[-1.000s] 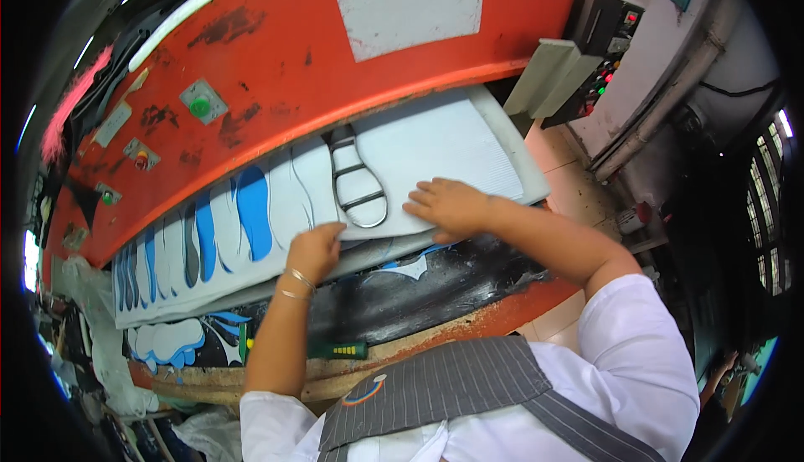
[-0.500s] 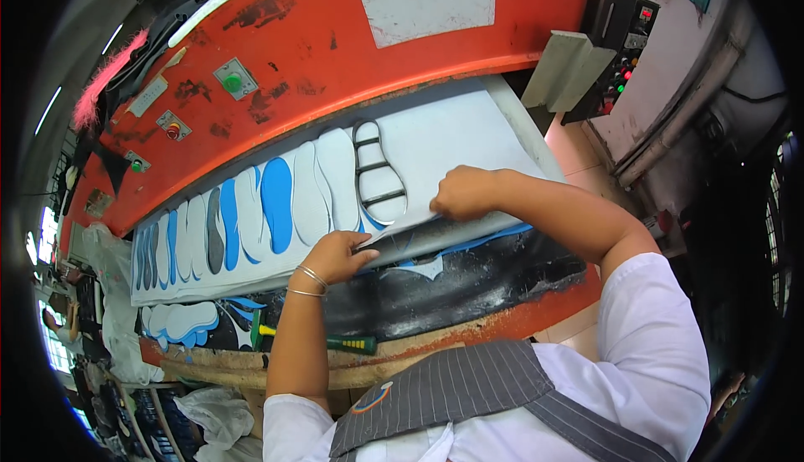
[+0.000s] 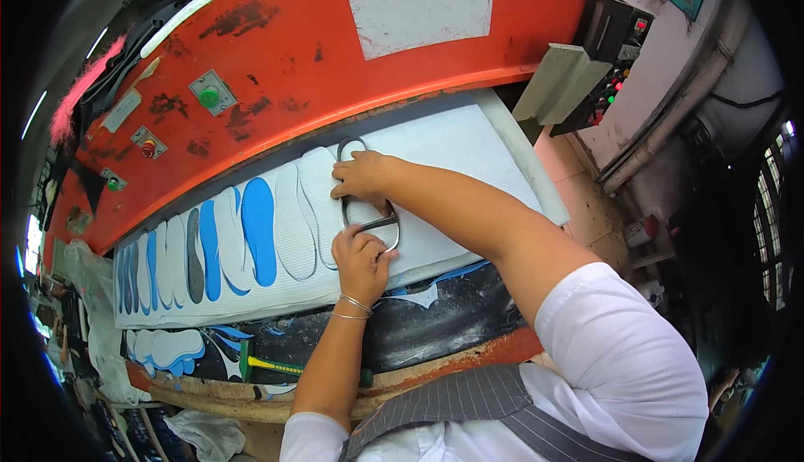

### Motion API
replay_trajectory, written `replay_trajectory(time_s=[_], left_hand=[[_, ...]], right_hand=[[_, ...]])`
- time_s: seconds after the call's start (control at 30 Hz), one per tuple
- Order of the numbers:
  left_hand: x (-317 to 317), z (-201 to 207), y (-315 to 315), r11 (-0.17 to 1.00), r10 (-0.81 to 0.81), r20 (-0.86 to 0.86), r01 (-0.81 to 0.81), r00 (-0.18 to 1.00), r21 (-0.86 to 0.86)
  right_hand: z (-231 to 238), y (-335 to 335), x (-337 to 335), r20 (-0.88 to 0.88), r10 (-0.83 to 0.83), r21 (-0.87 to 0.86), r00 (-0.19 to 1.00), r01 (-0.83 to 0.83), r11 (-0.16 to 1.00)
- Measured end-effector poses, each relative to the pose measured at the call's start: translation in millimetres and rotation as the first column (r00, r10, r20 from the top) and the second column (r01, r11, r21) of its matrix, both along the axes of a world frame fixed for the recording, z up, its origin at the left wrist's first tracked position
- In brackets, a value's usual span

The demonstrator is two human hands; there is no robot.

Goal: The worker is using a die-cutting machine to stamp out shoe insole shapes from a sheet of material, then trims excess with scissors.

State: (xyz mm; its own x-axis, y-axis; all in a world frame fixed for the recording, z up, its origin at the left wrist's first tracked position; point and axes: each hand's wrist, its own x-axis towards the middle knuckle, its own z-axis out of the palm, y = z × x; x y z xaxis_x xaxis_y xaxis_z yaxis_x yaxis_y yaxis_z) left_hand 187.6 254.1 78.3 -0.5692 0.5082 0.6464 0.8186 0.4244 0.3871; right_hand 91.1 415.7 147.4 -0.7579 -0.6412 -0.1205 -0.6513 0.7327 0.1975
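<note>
A sole-shaped metal cutting die (image 3: 396,226) with crossbars lies on a white ribbed sheet (image 3: 469,169). My left hand (image 3: 360,263) grips its near end, thumb and fingers closed at the rim and lower crossbar. Farther up, my right hand (image 3: 367,179) is closed around the die's middle, covering part of the frame. Left of the die, a row of sole-shaped cuts runs across the sheet. Some are white, others grey or blue, such as the blue sole (image 3: 258,232).
Behind the sheet stands a red press beam (image 3: 285,68) with buttons. A green-and-yellow hammer (image 3: 276,366) and a pile of cut soles (image 3: 167,346) lie along the near side, by a black scuffed surface (image 3: 435,320). At the far right is a control box (image 3: 615,39) with lights.
Both hands have left the sheet's near edge and taken hold of the die. My right hand moved left and away from me, my left slightly right. The view has shifted a little.
</note>
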Motion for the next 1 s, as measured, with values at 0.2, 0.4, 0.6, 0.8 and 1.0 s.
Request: replay_trajectory(time_s=[0.2, 0.4, 0.6, 0.8, 1.0], left_hand=[[-8, 25, 8, 0.987, 0.113, 0.078, -0.121, 0.991, 0.104], [-14, 25, 20, 0.955, 0.010, 0.168, -0.059, 0.986, 0.290], [6, -10, 10, 0.980, 0.198, 0.314, -0.193, 0.928, -0.047], [13, -15, 5, 0.975, 0.217, 0.328, -0.188, 0.920, -0.119], [-7, 5, 0, 0.885, 0.339, 0.251, -0.216, 0.907, -0.413]], right_hand=[[-5, 0, -24, 0.138, -0.080, -0.059, 0.987, 0.089, 0.994], [-17, 22, -36, 0.066, 0.102, -0.379, 0.993, -0.070, 0.923], [-47, 23, -25, -0.375, 0.220, -0.676, 0.900, -0.429, 0.600], [-52, 30, -6, -0.377, 0.137, -0.765, 0.916, -0.391, 0.511], [-1, 62, 6, -0.125, -0.592, -0.981, 0.796, -0.188, -0.046]])
